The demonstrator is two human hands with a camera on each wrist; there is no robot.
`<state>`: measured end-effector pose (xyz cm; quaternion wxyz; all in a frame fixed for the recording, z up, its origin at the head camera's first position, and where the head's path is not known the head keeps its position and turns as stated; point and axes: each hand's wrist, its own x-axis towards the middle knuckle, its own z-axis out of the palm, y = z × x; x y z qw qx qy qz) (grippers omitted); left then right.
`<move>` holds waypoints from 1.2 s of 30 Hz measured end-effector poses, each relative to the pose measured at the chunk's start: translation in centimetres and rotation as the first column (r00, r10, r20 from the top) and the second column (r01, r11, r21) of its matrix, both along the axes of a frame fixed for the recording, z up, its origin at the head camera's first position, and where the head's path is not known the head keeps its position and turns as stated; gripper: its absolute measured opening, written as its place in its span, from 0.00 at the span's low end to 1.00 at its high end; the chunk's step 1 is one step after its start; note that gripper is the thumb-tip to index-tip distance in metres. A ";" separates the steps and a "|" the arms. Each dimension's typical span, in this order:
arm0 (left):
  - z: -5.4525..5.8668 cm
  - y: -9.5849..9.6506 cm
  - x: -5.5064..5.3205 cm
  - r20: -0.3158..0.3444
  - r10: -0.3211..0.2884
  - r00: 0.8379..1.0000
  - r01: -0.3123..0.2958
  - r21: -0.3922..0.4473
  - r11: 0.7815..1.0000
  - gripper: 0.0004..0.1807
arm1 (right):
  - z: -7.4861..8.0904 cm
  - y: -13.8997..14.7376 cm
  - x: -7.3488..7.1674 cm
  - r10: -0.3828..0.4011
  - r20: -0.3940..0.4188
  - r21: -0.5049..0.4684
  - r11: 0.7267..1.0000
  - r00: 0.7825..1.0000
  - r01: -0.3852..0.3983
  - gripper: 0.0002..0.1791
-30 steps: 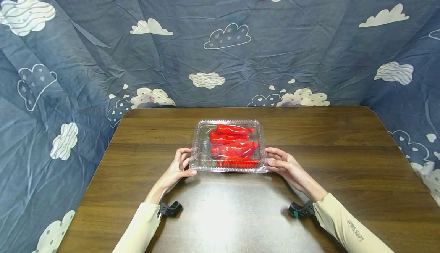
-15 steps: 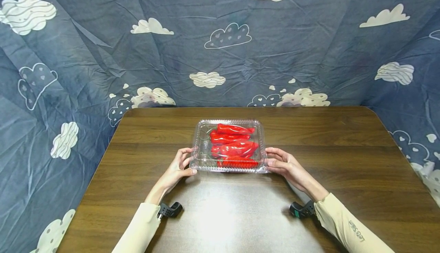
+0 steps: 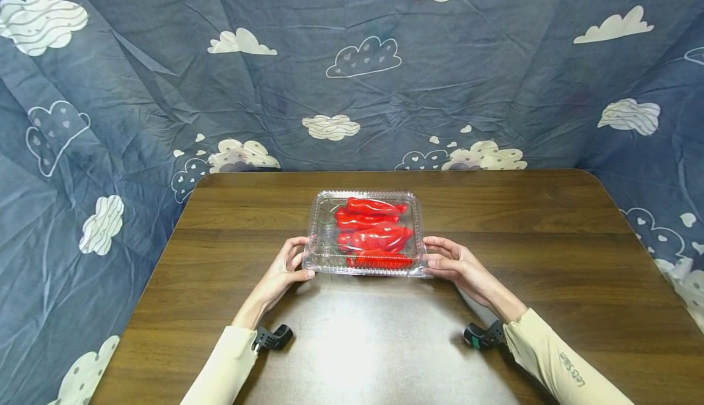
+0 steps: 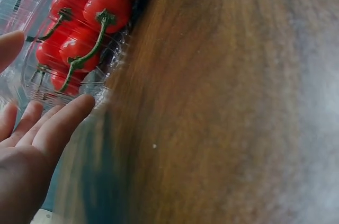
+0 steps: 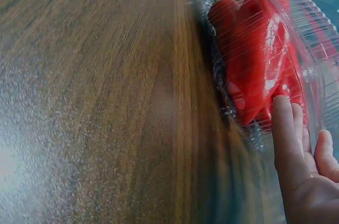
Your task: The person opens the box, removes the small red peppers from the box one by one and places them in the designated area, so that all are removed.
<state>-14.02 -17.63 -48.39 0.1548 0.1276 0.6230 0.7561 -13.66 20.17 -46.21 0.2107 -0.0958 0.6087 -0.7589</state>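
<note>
A clear plastic clamshell box (image 3: 326,243) with its lid down lies on the table, and several long red peppers (image 3: 379,237) are inside it. My left hand (image 3: 282,278) is at the box's left side, its fingers fairly straight against the wall and the thumb along the near corner. On the opposite side, my right hand (image 3: 464,272) touches the wall with extended fingers. Green stems (image 4: 90,57) of the peppers point toward the left hand in the left wrist view. Pepper tips (image 5: 246,113) are nearer the right hand in the right wrist view.
The brown wooden table (image 3: 550,228) has rounded far corners and a bright glare in front of the box. Behind it hangs a dark blue cloth (image 3: 363,93) with cloud prints. Black straps (image 3: 274,336) are on both wrists, below cream sleeves.
</note>
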 end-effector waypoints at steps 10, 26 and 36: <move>0.3 0.2 0.1 -0.005 0.000 1.000 -0.001 -0.026 1.000 0.37 | 0.2 0.1 0.1 0.011 0.022 -0.006 1.000 1.000 -0.011 0.29; 0.3 0.3 0.0 -0.010 0.011 1.000 -0.011 -0.044 0.999 0.36 | 0.3 -0.2 -0.1 -0.051 0.069 -0.085 0.995 0.996 0.057 0.18; 0.3 0.3 0.1 -0.011 0.018 1.000 -0.018 -0.043 0.999 0.36 | 0.3 -1.0 -0.4 -0.179 0.084 0.007 0.984 0.980 0.179 0.09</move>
